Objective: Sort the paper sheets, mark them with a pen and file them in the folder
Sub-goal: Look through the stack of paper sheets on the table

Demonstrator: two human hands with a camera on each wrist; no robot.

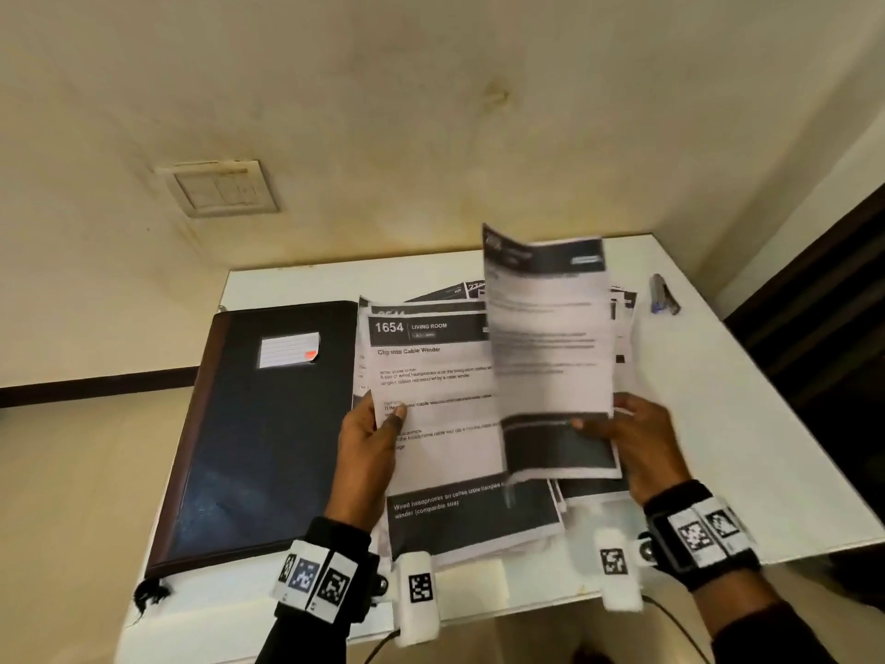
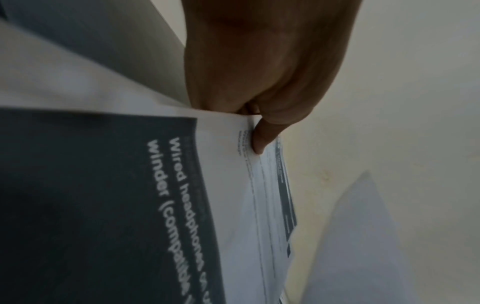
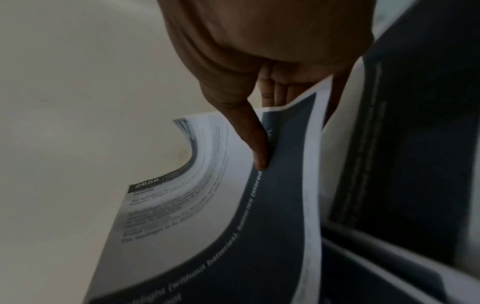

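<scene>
The right hand [image 1: 639, 440] is pinching the lower edge of a single printed sheet [image 1: 550, 337], its thumb [image 3: 255, 142] lying across the front and its fingers tucked behind; that grip is clenched on the paper. The sheet is standing nearly upright above the counter [image 1: 747, 424], its top curling over, and its print is blurred in the head view, though the right wrist view is showing a header number that reads roughly 2658. The left hand [image 1: 368, 448] is grasping the left edge of a bundle of sheets [image 1: 445, 424], its thumb [image 2: 265, 135] pressing on the front page while the fingers are hidden behind. The top page of this bundle is showing "1654 LIVING ROOM" in a dark header and a dark band near the bottom with white words about wired headphones. The bundle is tilting up off the counter, and its right part is sitting behind the raised sheet. More printed sheets [image 1: 622, 309] are lying spread on the counter behind and under both held papers. A dark folder [image 1: 268, 433] with a small white label is lying closed on the counter, just left of the papers and beside the left hand. A pen [image 1: 663, 294] is lying near the far right corner of the counter, well apart from both hands.
</scene>
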